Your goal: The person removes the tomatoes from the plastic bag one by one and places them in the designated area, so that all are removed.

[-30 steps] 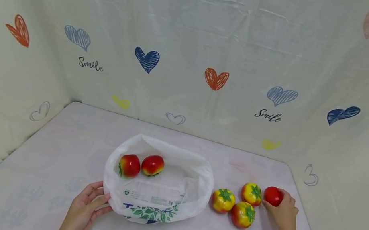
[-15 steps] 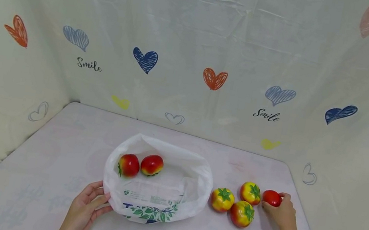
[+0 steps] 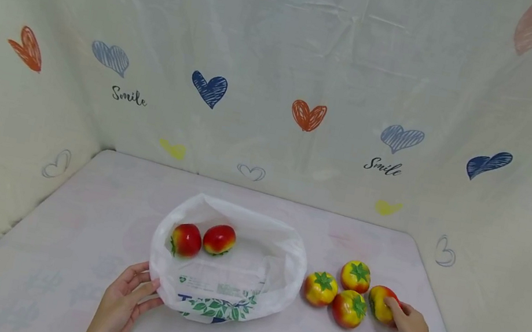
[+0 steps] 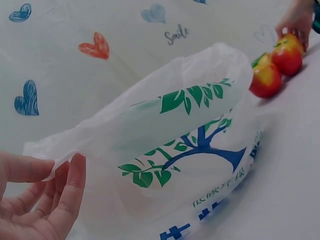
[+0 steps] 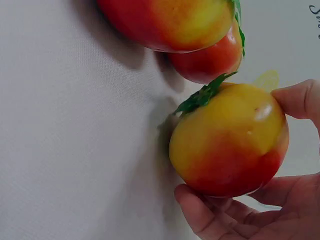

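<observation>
The rim of a white plastic bag [image 3: 277, 285] is pinched between the thumb and fingers of the left hand [image 3: 124, 304], which is extended from the lower edge of the head view. Well apart from it, a red-and-yellow fruit [image 3: 378, 303] is clasped by the right hand [image 3: 413, 329], with the thumb set on one side and the fingers curled round the other; the forearm is angled forward and inward from the lower right. The clasped fruit is held at the fingertips, low over the counter [image 3: 98, 220]; whether the counter is touched cannot be told. Its leafy cap [image 5: 206, 95] is turned away from the palm, toward the neighbouring fruits; the body is nearly round, so a long axis is hard to name.

Just to its left, three more fruits [image 3: 349, 309] are clustered, caps facing up. Beyond them the bag is spread with its mouth upward, its longer axis run from left to right. Two redder fruits [image 3: 219, 239] are contained side by side in its left part, their caps turned downward. The counter is enclosed by a heart-printed backdrop [image 3: 265, 42].
</observation>
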{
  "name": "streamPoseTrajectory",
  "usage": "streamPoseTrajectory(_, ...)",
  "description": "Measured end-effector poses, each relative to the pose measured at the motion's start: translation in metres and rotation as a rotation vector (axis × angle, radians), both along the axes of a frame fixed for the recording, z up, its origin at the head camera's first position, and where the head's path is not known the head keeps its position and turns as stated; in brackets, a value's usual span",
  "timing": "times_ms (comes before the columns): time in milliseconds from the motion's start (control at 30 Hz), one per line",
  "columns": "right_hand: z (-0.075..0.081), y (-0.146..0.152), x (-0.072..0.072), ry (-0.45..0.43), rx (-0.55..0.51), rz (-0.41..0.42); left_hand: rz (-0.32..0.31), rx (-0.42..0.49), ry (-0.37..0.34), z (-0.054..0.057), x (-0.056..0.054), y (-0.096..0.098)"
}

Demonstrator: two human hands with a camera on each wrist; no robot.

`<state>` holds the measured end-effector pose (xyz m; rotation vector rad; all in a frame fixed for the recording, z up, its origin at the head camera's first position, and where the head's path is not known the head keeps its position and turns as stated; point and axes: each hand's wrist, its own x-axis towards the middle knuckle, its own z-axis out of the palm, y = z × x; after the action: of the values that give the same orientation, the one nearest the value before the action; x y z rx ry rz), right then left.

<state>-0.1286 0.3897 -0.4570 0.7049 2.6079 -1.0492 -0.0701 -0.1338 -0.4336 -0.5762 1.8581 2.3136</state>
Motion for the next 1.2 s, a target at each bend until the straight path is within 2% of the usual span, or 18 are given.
streamPoseTrajectory(67, -0.003, 0.001, 0.004, 0.014, -0.097, -0.080, -0.001, -0.002, 0.009, 0.000, 0.000, 0.000)
streamPoseTrajectory(167, -0.009, 0.004, 0.008, 0.099, -0.267, -0.183, -0.003, -0.002, 0.007, 0.000, 0.000, 0.000)
streamPoseTrajectory(267, -0.014, 0.007, 0.012, 0.182, -0.385, -0.216, -0.005, -0.006, -0.001, 0.000, 0.000, 0.000)
streamPoseTrajectory(533, -0.019, 0.009, 0.016, 0.184, -0.401, -0.241, -0.005, -0.003, 0.008, -0.001, 0.000, 0.000)
streamPoseTrajectory(667, -0.015, 0.007, 0.016, 0.194, -0.327, -0.258, -0.003, 0.000, 0.018, -0.001, 0.000, 0.000)
streamPoseTrajectory(800, -0.020, 0.009, 0.014, 0.245, -0.135, -0.265, -0.002, -0.002, 0.016, -0.001, -0.001, 0.000)
streamPoseTrajectory(867, -0.030, 0.013, 0.010, 0.293, 0.015, -0.264, -0.004, -0.005, 0.013, -0.002, -0.001, 0.000)
streamPoseTrajectory(967, -0.049, 0.023, 0.002, 0.390, 0.183, -0.273, -0.002, -0.003, 0.005, -0.001, -0.001, 0.000)
streamPoseTrajectory(1033, -0.062, 0.028, -0.005, 0.452, 0.241, -0.285, -0.001, -0.003, 0.002, -0.001, -0.001, 0.000)
streamPoseTrajectory(1067, -0.068, 0.029, -0.008, 0.473, 0.234, -0.288, 0.000, -0.002, -0.001, -0.001, -0.001, 0.000)
streamPoseTrajectory(1200, -0.032, -0.012, -0.001, 0.515, 0.200, -0.249, 0.005, -0.002, -0.011, -0.001, -0.001, 0.000)
